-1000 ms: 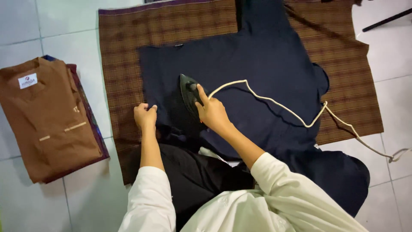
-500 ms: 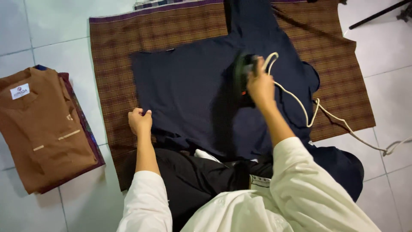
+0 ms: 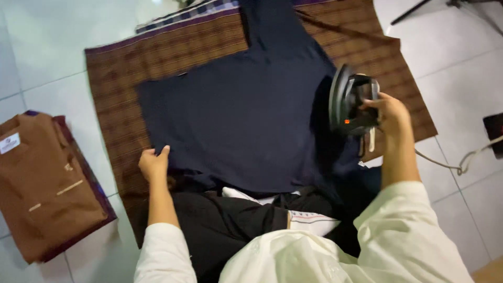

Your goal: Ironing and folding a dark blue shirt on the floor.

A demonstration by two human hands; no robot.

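Observation:
A dark navy garment lies spread flat on a brown checked cloth on the floor. My left hand presses down on the garment's near left edge, fingers closed against the fabric. My right hand grips the handle of a black electric iron, which stands tipped up on its heel at the garment's right edge, soleplate facing left. The iron's pale cord trails off to the right over the tiles.
A folded brown shirt lies on a purple cloth at the left. White floor tiles surround the checked cloth. A dark object sits at the right edge, and a thin dark rod crosses the top right corner.
My right hand has carried the iron from the garment's middle to its right edge and tipped it upright. My left hand stays on the near left edge.

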